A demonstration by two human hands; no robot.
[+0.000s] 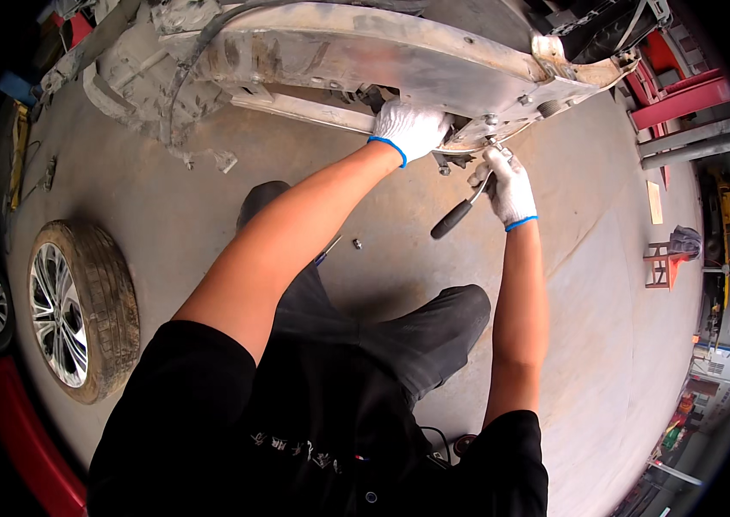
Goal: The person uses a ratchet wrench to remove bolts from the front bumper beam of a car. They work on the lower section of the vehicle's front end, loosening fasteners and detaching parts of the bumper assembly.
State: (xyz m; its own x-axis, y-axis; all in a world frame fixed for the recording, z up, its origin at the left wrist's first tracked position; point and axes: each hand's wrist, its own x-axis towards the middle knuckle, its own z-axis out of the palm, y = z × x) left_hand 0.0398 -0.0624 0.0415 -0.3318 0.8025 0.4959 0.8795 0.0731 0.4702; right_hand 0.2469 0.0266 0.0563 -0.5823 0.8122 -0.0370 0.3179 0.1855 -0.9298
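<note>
Grey floor (589, 293); upper middle, our right hand (511, 188) squeezes a tool (452, 220); tilted, it may slip; left hand (413, 129) fingers, can't tell.

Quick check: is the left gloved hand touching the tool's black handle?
Apart. The head view shows it: floor is visible between the left hand, up at the metal beam, and the black handle below it.

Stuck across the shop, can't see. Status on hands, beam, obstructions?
Right hand on wrench, close by beam. Left hand at beam's edge, fingertips hidden. Loose wheel off left, clear of both hands; nothing visibly blocking wrench.
</note>
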